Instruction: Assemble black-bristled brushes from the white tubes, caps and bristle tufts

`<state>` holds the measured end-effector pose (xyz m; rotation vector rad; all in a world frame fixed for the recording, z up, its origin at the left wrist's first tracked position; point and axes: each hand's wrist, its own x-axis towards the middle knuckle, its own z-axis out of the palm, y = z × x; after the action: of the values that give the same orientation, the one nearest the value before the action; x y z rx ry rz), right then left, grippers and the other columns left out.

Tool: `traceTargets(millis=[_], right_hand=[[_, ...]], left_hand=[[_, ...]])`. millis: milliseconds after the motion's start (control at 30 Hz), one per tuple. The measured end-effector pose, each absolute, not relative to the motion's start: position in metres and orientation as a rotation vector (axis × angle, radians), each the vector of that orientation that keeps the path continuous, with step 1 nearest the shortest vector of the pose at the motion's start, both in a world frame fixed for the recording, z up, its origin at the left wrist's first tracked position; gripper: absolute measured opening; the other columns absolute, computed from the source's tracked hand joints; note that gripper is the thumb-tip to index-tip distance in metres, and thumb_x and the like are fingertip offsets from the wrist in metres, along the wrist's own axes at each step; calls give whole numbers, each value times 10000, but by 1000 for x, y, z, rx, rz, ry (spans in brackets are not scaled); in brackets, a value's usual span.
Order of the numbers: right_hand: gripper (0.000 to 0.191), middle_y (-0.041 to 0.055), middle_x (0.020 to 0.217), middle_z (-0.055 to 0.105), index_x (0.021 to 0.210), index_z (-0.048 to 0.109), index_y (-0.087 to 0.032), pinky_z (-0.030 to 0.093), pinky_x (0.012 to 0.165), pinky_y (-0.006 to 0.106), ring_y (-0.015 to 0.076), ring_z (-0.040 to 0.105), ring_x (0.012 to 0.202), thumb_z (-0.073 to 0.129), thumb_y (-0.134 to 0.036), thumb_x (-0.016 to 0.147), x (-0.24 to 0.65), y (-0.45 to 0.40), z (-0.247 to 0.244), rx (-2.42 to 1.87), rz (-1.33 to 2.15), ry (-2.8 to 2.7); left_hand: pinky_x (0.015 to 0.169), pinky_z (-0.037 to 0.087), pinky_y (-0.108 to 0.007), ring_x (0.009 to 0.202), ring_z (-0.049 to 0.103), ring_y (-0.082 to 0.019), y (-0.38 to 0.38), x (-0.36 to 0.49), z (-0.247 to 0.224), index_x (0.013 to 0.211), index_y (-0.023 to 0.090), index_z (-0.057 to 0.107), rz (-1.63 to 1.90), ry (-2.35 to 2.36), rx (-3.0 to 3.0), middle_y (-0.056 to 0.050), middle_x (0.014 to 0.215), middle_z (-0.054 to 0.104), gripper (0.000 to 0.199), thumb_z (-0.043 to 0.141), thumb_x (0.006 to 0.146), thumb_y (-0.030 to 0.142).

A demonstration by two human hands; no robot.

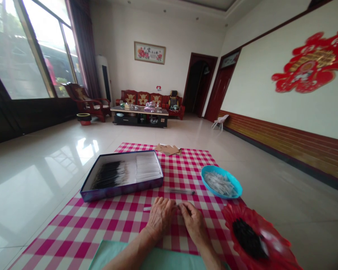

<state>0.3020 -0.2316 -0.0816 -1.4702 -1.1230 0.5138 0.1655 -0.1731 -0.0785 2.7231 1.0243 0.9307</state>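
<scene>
My left hand [161, 213] is closed over a thin white pen barrel [147, 209], whose pale end sticks out to the left. Close beside it, my right hand [193, 219] pinches at the barrel's right end; what lies between its fingertips is too small to make out. Just beyond both hands a clear pen with a dark tip [180, 191] lies on the checked cloth. To the far left stands a shallow box [121, 194] with dark thin sticks [109, 175] on one side and white sticks [148, 167] on the other.
A blue bowl [239, 187] of clear small pieces stands at the right. Nearer is a red petal-edged dish [278, 243] holding black pieces [248, 234]. Cardboard scraps [169, 150] lie at the table's far edge. A pale green cloth [107, 255] lies under my forearms.
</scene>
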Motion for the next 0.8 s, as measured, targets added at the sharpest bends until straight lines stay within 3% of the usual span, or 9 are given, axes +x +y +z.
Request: traceTargets(millis=[133, 300, 400, 600, 800], right_hand=[[339, 47, 709, 708, 811, 702, -187, 535, 616, 285, 212, 658, 670, 593, -506, 773, 304, -234, -79, -1421, 579, -1117], [347, 82, 895, 723, 911, 693, -176, 531, 761, 359, 254, 667, 848, 648, -472, 735, 305, -234, -78, -1323, 675, -1089], [357, 92, 974, 708, 985, 657, -175, 526, 780, 341, 249, 658, 904, 629, -451, 760, 303, -233, -78, -1317, 677, -1086], [321, 60, 703, 703, 782, 687, -177, 523, 611, 270, 206, 647, 650, 564, -473, 797, 304, -230, -85, -1481, 438, -1161], [308, 96, 963, 695, 994, 623, -175, 535, 764, 316, 235, 660, 884, 597, -413, 799, 304, -232, -91, -1321, 639, -1161]], left_hand=[[706, 337, -304, 703, 500, -170, -174, 165, -76, 812, 214, 556, 916, 984, 2737, -15, 733, 588, 191, 399, 916, 184], [712, 325, -313, 712, 494, -173, -172, 165, -77, 862, 238, 587, 905, 1009, 2746, -14, 742, 584, 200, 400, 931, 220], [715, 325, -316, 724, 486, -178, -172, 163, -76, 880, 249, 596, 890, 1055, 2735, -17, 749, 576, 207, 397, 934, 232], [714, 318, -315, 725, 466, -180, -173, 162, -76, 847, 245, 591, 867, 1063, 2754, -18, 755, 563, 203, 405, 929, 239], [698, 312, -309, 713, 455, -178, -172, 164, -81, 855, 235, 586, 873, 1047, 2747, -19, 755, 557, 176, 422, 917, 226]])
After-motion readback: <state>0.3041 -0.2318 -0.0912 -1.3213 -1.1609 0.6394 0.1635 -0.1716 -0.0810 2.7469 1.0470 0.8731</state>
